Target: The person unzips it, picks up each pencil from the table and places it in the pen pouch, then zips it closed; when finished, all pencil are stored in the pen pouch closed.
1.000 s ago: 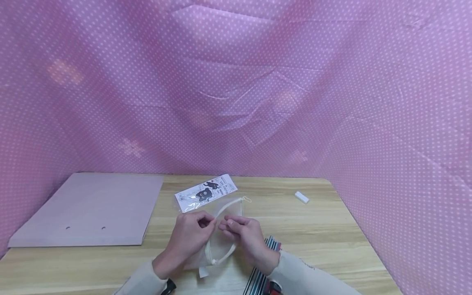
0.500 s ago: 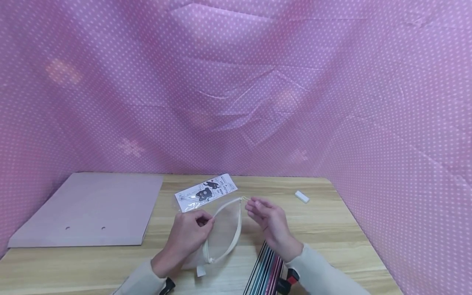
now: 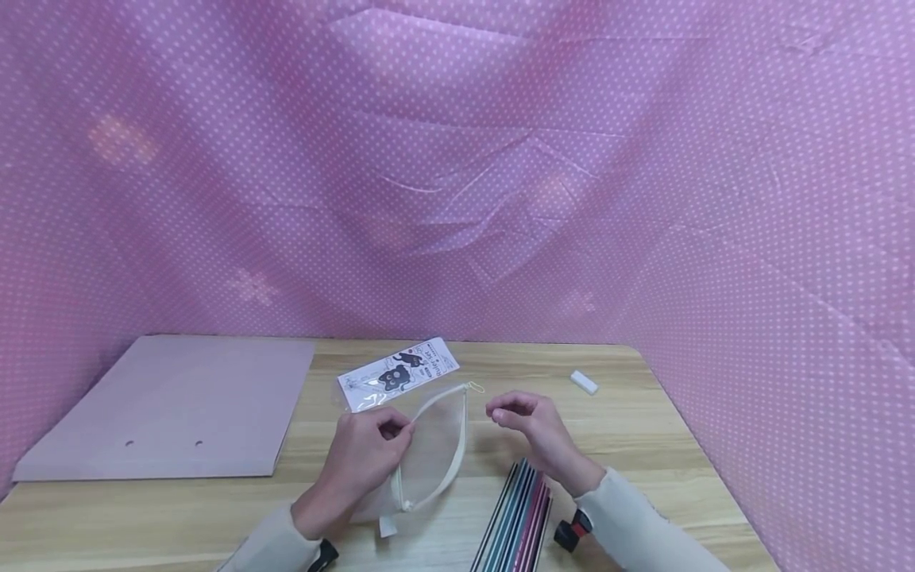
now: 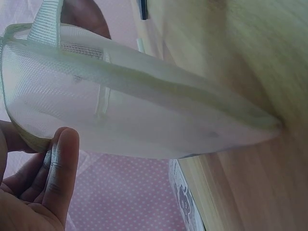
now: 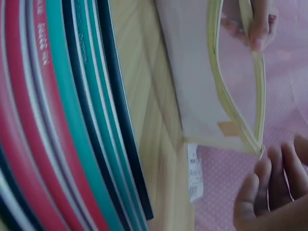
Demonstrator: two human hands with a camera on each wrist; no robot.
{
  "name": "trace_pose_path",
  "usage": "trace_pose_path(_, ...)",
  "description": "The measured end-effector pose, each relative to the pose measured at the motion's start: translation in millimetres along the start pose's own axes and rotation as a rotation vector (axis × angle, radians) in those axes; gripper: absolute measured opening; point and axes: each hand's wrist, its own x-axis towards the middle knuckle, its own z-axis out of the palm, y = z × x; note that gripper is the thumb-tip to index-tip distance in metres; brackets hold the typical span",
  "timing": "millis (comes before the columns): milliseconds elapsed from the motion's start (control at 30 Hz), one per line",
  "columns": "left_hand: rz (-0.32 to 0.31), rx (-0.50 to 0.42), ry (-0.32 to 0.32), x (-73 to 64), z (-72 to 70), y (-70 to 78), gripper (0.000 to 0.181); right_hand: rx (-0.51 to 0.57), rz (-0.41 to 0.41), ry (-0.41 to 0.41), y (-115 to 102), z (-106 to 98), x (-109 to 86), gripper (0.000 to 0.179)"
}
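A translucent mesh zipper pouch (image 3: 433, 453) with a cream zipper stands unzipped, its mouth spread wide. My left hand (image 3: 368, 451) pinches one side of its rim between thumb and fingers. At the far end of the zipper hangs a small pull loop (image 3: 475, 387). My right hand (image 3: 538, 433) is raised to the right of the pouch, fingers loosely bent and holding nothing. Below it lies a bundle of striped pencils (image 3: 511, 524) in red, teal and black. The right wrist view shows these pencils (image 5: 57, 120) up close, with the right fingertips (image 5: 274, 156) near the zipper end.
Behind the pouch lies a packaged ruler set (image 3: 397, 375) with black cat drawings. A small white block (image 3: 584, 382) like an eraser sits at the back right. A large pale lilac folder (image 3: 171, 405) covers the table's left side. Pink dotted cloth (image 3: 457, 199) hangs around the table.
My right hand moved from inside the pouch mouth out to the right, past the zipper end, and now sits lower and farther from it. The pouch mouth opened wider. The left hand stays.
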Motion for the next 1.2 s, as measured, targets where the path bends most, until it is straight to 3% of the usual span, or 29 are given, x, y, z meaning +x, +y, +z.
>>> trace_pose_path(100, -0.004, -0.002, -0.003, 0.0, -0.1, 0.0, 0.004, -0.124, -0.027, -0.157, 3.4, -3.7, -2.2, 0.029)
trace_pose_path(267, -0.011, -0.008, -0.014, 0.8, -0.9, 0.9, 0.006, -0.425, -0.112, -0.438, 9.4, -1.5, -9.6, 0.018)
trace_pose_path(400, -0.005, -0.004, -0.009, 1.5, -1.2, 2.2, 0.004, -0.629, -0.241, -0.688, 10.5, 6.4, -17.8, 0.023)
trace_pose_path(500, -0.008, -0.004, -0.006, 1.6, -1.3, 2.8, 0.004, -0.784, -0.376, -0.803, 9.8, 11.3, -22.0, 0.029)
trace_pose_path(600, -0.012, -0.003, -0.007, 1.5, -1.4, 2.9, 0.005, -0.905, -0.461, -0.851, 9.4, 13.5, -24.2, 0.035)
trace_pose_path(700, -0.011, 0.001, -0.004, 1.3, -1.5, 2.8, 0.004, -0.962, -0.483, -0.879, 10.3, 13.9, -25.1, 0.038)
trace_pose_path(1000, -0.035, 0.000, -0.012, -0.1, -2.4, 3.2, 0.005, -1.001, -0.503, -0.982, 15.7, 16.1, -26.8, 0.041)
trace_pose_path(1200, -0.012, 0.002, -0.008, -0.7, -2.6, 3.0, 0.005, -1.036, -0.548, -0.992, 17.9, 16.7, -30.5, 0.042)
